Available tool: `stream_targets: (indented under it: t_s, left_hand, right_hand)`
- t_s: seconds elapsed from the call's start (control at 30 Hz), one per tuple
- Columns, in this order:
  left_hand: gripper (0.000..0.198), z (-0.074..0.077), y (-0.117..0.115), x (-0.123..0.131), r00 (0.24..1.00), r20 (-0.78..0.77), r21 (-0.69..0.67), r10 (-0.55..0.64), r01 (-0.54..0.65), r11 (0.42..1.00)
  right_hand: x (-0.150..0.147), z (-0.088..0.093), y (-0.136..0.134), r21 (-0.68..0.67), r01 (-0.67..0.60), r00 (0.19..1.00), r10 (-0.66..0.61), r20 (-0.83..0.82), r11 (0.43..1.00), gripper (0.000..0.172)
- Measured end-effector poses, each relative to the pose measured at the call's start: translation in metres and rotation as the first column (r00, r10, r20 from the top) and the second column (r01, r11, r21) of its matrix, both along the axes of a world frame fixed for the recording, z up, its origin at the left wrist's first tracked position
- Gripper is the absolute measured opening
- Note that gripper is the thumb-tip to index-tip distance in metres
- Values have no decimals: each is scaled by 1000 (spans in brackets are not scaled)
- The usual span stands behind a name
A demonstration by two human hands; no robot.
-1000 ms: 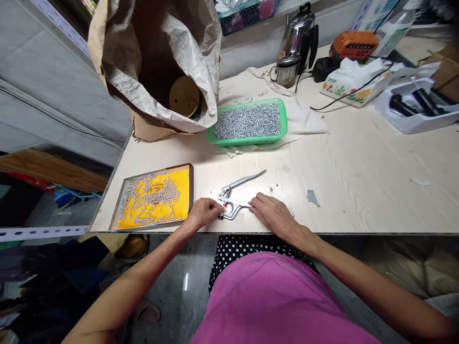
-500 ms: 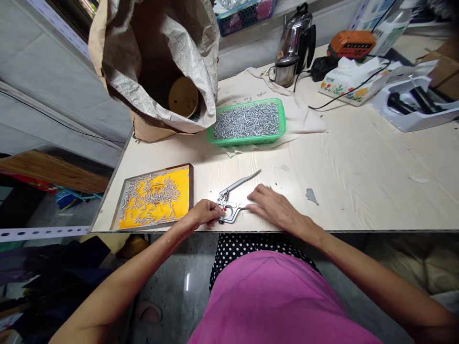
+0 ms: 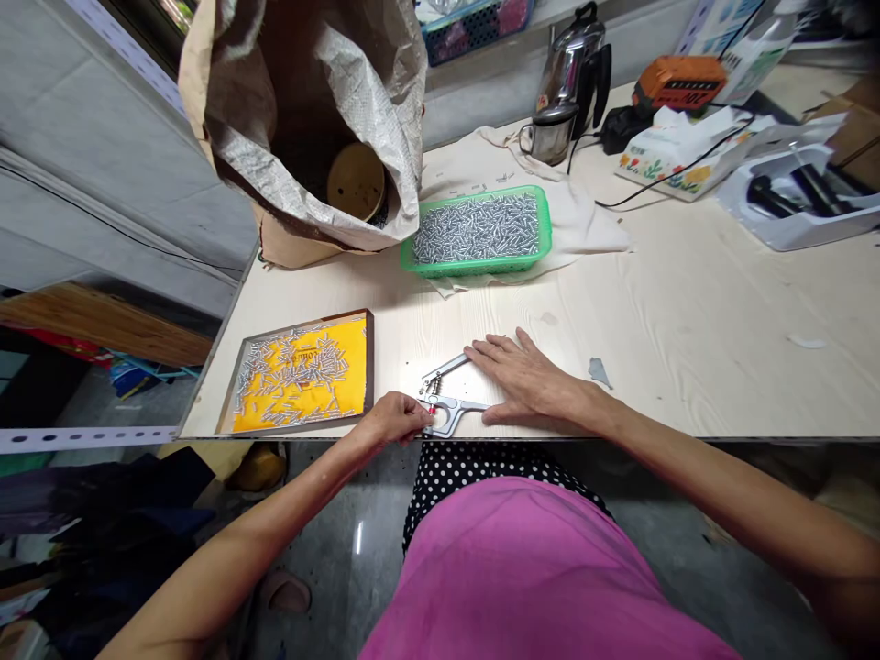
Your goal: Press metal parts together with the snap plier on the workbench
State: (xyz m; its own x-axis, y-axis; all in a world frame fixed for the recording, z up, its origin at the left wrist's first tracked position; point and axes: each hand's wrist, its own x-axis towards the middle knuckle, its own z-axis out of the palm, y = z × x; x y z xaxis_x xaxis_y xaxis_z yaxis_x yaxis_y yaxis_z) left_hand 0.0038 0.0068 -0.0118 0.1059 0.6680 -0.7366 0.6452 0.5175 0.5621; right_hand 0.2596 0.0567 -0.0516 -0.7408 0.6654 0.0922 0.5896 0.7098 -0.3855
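A pair of silver snap-fastener pliers (image 3: 451,411) with a spring and a red part lies on the table near its front edge, its handles spread apart. My left hand (image 3: 399,417) is pinched closed at the jaw end; what sits between the fingertips is too small to make out. Over the handle ends my right hand (image 3: 533,376) is open, fingers spread, fingertips at the upper handle and thumb by the lower one. Left of the pliers, a shallow tray (image 3: 369,367) with a yellow bottom holds many small silver metal pins (image 3: 313,362).
Behind the pliers stands a green basket (image 3: 474,268) full of similar metal pieces. A large open sack (image 3: 302,215) is at the back left. Farther right are a metal kettle (image 3: 567,69), a cup (image 3: 552,137), an orange box (image 3: 677,82) and a white tray (image 3: 780,234).
My right hand has spread its fingers and moved up over the upper handle's end. My left hand stays pinched at the jaw end. The view has shifted slightly.
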Motion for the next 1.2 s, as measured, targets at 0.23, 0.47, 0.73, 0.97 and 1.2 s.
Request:
stream_targets:
  t_s: [0.23,0.47,0.73,0.97,1.2]
  left_hand:
    - [32,-2,-6,1,999,-10,2,45,-45,999]
    - [32,-2,-11,0,997,-82,42,2,2,999]
    - [21,12,-20,21,858,-470,584,-207,479,655]
    - [46,-2,14,48,670,-522,552,-528,737,389]
    - [62,6,30,59,542,-628,438,-558,839,322]
  right_hand:
    - [-1,16,-17,-13,50,999,-50,6,999,80]
    - [-3,11,-25,24,65,998,-65,-8,998,69]
    - [-5,10,-35,60,55,998,-54,-9,997,60]
    - [-4,1,-38,76,89,995,-85,-59,993,72]
    - [-4,6,-51,137,274,960,-279,24,952,59]
